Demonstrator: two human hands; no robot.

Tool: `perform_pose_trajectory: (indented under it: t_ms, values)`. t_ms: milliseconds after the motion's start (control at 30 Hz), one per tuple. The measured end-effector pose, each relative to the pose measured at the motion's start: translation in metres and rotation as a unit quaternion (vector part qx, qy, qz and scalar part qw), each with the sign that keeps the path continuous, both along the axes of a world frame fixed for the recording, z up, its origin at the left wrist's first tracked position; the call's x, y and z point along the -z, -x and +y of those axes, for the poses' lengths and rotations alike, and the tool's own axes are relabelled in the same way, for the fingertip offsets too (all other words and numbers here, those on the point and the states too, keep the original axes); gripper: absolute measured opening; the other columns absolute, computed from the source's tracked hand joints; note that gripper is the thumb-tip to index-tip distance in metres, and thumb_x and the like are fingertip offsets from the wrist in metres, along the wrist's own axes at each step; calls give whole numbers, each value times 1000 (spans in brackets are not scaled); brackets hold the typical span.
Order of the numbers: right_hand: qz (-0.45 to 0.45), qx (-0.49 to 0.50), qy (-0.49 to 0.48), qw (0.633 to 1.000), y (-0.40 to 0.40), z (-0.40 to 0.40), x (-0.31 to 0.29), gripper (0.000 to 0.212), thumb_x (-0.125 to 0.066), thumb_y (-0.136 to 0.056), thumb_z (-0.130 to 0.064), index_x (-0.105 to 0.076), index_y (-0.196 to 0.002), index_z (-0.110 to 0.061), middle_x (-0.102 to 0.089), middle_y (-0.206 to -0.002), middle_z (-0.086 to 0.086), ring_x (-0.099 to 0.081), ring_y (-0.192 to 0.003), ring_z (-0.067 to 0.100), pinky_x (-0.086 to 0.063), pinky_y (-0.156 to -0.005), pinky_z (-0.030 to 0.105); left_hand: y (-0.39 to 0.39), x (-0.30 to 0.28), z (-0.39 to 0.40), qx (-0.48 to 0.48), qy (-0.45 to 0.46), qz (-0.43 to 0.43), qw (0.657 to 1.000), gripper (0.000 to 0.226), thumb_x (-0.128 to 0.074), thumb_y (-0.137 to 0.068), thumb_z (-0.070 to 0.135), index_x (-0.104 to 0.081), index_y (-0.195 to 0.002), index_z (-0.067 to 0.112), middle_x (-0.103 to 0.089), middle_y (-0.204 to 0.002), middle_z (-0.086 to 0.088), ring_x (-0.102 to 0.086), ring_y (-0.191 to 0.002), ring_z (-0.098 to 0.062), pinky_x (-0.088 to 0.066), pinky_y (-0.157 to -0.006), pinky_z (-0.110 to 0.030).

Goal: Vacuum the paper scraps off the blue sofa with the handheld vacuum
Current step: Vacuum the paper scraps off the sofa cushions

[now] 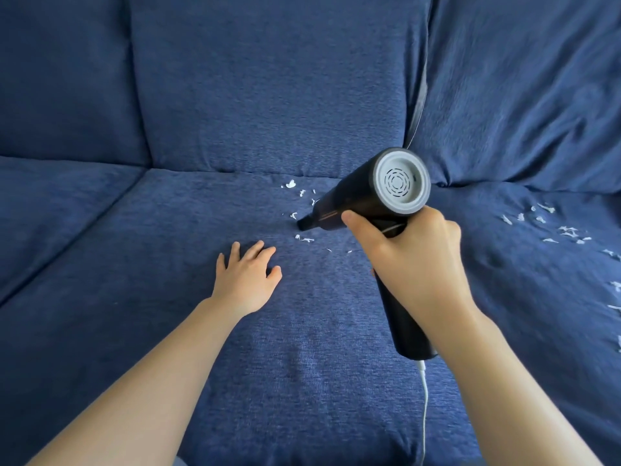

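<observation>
My right hand (415, 260) clamps the black handheld vacuum (366, 200) by its stiff handle — it looks light enough for one grip — nozzle down among featherweight paper scraps (304, 239) mid-cushion on the blue sofa (134, 230), more scraps (568, 232) far right — my left hand (247, 275) resting flat, fingers spread.

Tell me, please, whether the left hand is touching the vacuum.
Apart. The head view shows the left hand resting flat on the sofa, with bare blue fabric plainly between it and the vacuum held by the right hand.

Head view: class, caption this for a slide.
Right hand aims handheld vacuum at paper scraps on blue sofa.
</observation>
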State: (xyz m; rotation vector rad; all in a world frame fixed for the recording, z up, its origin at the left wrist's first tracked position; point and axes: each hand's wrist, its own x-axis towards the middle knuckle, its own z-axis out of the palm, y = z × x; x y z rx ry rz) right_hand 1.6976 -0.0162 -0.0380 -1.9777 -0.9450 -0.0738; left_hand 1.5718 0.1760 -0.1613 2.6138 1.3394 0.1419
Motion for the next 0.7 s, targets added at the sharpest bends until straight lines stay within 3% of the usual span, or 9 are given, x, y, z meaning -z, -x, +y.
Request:
perform_pose_trajectory:
  t_ms: [200,300,367,433,600,700]
  values:
    - [14,-7,-9,1000,1,12,5,57,-65,-80,-67,-68,-79,-10,-71,-75,6,-67,-89,23,-30,-62,22,5,1,3,15,-6,-5,1000,52,-28,-100,45,-23,-150,32,-12,-160,9,-1,-148,-29,-5,-118,-53]
    - [17,-6,-30,999,-3,22,9,55,-66,-83,-62,-68,-79,-7,-72,-76,7,-67,-88,26,-36,-66,9,6,2,3,19,-7,-9,1000,52,-29,-100,45,-24,-150,32,-13,-160,9,-1,-148,-29,-5,-118,-53]
    - [18,-10,-37,999,-3,28,11,53,-68,-85,-60,-69,-83,-7,-73,-81,8,-65,-94,27,-30,-64,21,6,2,3,20,-5,-13,1000,52,-29,-100,44,-25,-150,31,-13,-160,9,0,-148,-29,-4,-118,-53]
    - [29,-18,-39,999,-2,35,13,48,-69,-85,-58,-69,-85,-10,-73,-83,7,-63,-99,26,-25,-62,21,6,2,3,21,-2,-18,1000,52,-29,-100,44,-25,-149,32,-13,-160,9,0,-148,-29,-3,-118,-53]
    - [39,-36,-25,998,0,47,13,49,-67,-82,-62,-64,-76,-13,-69,-67,2,-68,-90,20,-38,-65,22,6,1,3,22,-1,-22,1000,51,-30,-99,44,-25,-149,32,-13,-160,9,1,-148,-29,-3,-118,-53]
    - [38,-32,-18,999,-3,56,13,51,-67,-82,-64,-67,-81,-13,-71,-70,4,-67,-92,21,-44,-74,28,6,2,4,21,-4,-26,999,51,-30,-99,44,-26,-148,32,-14,-160,10,1,-148,-28,-3,-118,-53]
